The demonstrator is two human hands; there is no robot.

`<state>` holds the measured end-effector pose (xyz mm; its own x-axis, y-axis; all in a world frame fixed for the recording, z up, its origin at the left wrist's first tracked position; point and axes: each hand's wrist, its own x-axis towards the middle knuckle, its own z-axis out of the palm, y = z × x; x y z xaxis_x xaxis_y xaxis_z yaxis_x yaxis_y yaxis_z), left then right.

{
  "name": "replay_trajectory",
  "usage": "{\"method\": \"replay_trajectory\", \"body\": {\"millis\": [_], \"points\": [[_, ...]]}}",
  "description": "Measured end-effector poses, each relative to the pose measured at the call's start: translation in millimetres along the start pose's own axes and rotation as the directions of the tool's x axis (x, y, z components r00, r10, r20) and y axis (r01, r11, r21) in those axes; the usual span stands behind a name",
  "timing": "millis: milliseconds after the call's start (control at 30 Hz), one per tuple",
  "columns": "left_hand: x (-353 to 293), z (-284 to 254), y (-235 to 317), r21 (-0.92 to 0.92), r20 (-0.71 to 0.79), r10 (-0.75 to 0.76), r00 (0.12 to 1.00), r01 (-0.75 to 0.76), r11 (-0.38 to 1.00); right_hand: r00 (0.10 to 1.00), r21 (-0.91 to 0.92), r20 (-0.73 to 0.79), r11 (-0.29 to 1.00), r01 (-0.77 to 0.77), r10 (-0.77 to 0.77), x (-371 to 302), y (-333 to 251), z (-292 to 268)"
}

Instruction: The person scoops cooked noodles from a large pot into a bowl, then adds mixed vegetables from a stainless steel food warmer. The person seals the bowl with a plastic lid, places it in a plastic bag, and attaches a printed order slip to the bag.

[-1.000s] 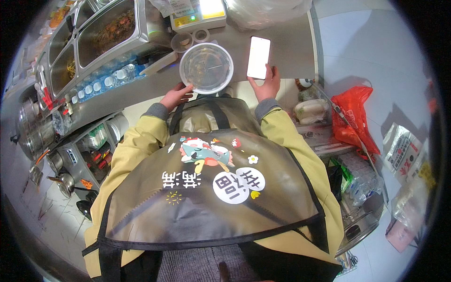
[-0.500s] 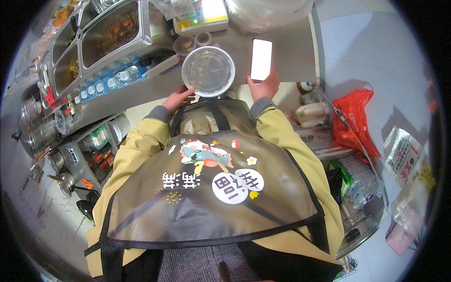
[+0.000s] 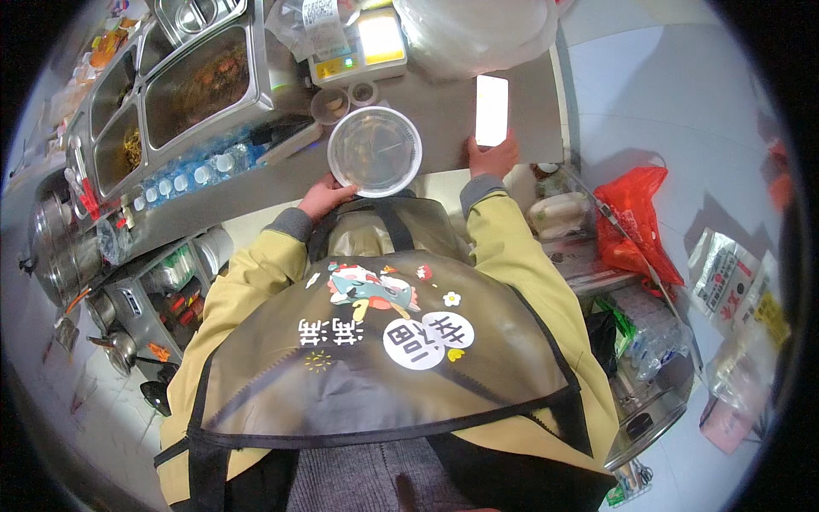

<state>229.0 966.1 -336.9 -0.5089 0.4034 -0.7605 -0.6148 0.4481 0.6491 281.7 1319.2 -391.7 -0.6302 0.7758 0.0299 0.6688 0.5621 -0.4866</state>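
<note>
My left hand point(image 3: 327, 198) grips the near left rim of a round, clear plastic tub point(image 3: 375, 149) with a whitish rim, at the counter's front edge. Something faint and yellowish shows through its middle; I cannot make out what. To the right, my right hand point(image 3: 495, 156) is closed on the lower end of a phone point(image 3: 492, 111), whose screen glares white. Just beyond the tub stand two small round cups point(image 3: 330, 106), the left one with something pale inside.
Steel food pans point(image 3: 200, 85) fill the counter's left, with several water bottles point(image 3: 203, 175) along their near side. A lit yellow-and-white device point(image 3: 358, 49) and a large plastic bag point(image 3: 478, 34) stand at the back. Right of me hangs a red bag point(image 3: 633, 226) above shelving.
My right hand has moved the phone to the right, farther from the tub. The tub and my left hand sit a little lower in the view, nearer to me.
</note>
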Motion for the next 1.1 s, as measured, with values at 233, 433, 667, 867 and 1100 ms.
{"method": "replay_trajectory", "body": {"millis": [233,433,667,867,1100], "points": [[15.7,13.7,16.5,-0.049,0.188,0.089,0.978,-0.082,0.995,0.997,0.087,0.067,0.996,0.024,-0.03,27.3,14.6,-6.7],[42.7,26.8,38.7,-0.086,0.322,-0.026,0.946,0.056,0.995,1.0,0.064,-0.03,0.998,0.004,-0.002,20.5,24.6,-36.5],[49.8,23.4,63.3,-0.263,0.277,-0.02,0.961,0.096,0.96,0.981,0.132,-0.195,0.991,0.009,0.018,41.7,83.0,-117.3],[79.5,1.1,46.0,0.099,0.237,0.03,0.971,-0.054,0.994,0.797,0.011,-0.604,1.0,0.027,-0.015,110.9,170.0,-287.1],[126.7,-4.8,-31.8,-0.586,0.201,-0.097,0.975,0.2,0.785,0.401,-0.388,-0.872,0.897,-0.214,-0.281,178.6,282.3,-527.4]]}}
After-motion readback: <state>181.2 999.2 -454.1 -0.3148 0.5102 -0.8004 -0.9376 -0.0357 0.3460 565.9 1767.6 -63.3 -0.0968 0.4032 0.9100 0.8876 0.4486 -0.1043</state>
